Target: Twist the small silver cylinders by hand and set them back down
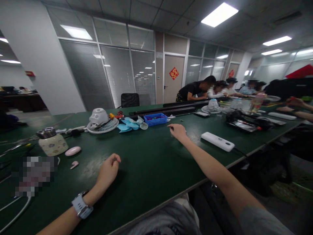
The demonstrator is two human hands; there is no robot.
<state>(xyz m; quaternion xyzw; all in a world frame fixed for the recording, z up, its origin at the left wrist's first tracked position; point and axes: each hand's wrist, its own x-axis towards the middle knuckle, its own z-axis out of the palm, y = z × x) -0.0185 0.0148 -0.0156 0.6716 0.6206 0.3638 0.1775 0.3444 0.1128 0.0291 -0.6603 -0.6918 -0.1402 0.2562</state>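
Note:
My left hand (pixel 109 169) rests loosely curled on the green table (pixel 146 156), and nothing shows in its fingers. On that wrist is a watch with a pale band (pixel 81 205). Farther forward, my right hand (pixel 178 132) is low over the tabletop with its fingertips drawn together; whether they hold something small I cannot make out. Just beyond it stands a blue plastic bin (pixel 156 119) with small items inside. Light blue fan blades (pixel 129 124) lie left of the bin. Beside them is a white fan head (pixel 99 117) on its round grille (pixel 104 126).
At left are a cream jar (pixel 52 143), a pink oval case (pixel 72 150), a small pink piece (pixel 74 164) and white cables. A long white device (pixel 217 141) lies at right. Black bars (pixel 168 109) lie across the back. Several people work farther along the table.

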